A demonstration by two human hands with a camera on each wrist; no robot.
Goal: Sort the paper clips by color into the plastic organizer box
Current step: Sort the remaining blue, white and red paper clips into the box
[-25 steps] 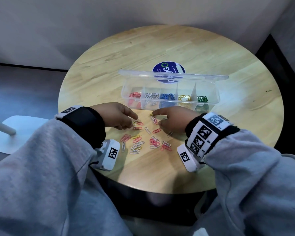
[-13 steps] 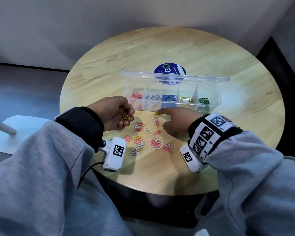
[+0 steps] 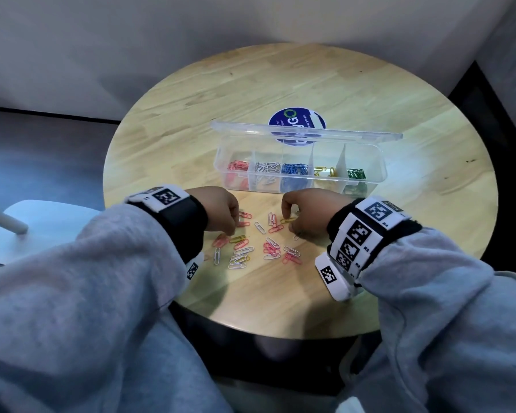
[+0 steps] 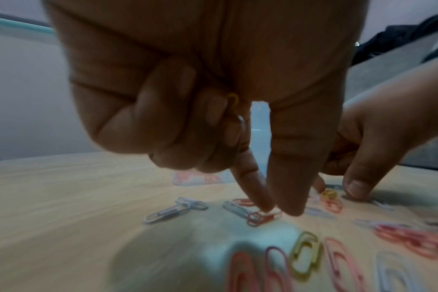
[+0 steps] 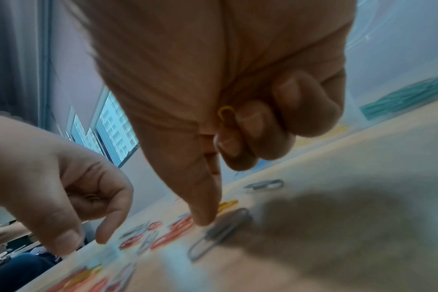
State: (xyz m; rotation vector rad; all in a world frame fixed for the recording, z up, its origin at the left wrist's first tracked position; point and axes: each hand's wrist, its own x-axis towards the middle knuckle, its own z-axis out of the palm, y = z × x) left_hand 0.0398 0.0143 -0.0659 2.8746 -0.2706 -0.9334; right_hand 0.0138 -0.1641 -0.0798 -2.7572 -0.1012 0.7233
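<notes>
Head view | left hand [image 3: 221, 208] holds a yellow clip [image 4: 232, 101] in its curled fingers, fingertips down on the loose paper clips [image 3: 252, 244] on the bench [image 3: 280, 84] | right hand [image 3: 309, 211] likewise curled round a yellow clip [image 5: 226, 113] | organizer box [image 3: 298, 166] open just beyond the loose paper clips, part-sorted

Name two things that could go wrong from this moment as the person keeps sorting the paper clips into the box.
1. The left hand keeps a yellow clip tucked under curled fingers while reaching for another; it may slip out.
2. The loose clips overlap in mixed colors, so a pinch could lift two shades together and one might land in the wrong compartment of the organizer box.
</notes>
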